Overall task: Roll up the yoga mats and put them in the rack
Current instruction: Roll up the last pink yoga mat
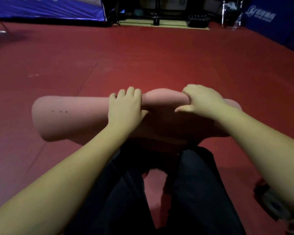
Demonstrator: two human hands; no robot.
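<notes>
Mat (71, 119) rolled, my left hand (126, 107) and right hand (202, 100) curled over its middle; ends unheld, so the roll could loosen or telescope on lifting.

red floor (143, 53) | blue banners (46, 9) at far edge | dark trousers (199, 192)

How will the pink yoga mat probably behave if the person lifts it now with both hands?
The pink yoga mat will probably sag or loosen: it dents under the left hand and right hand, so it looks soft. Being a round roll on a smooth red floor, it may roll if pushed.
</notes>
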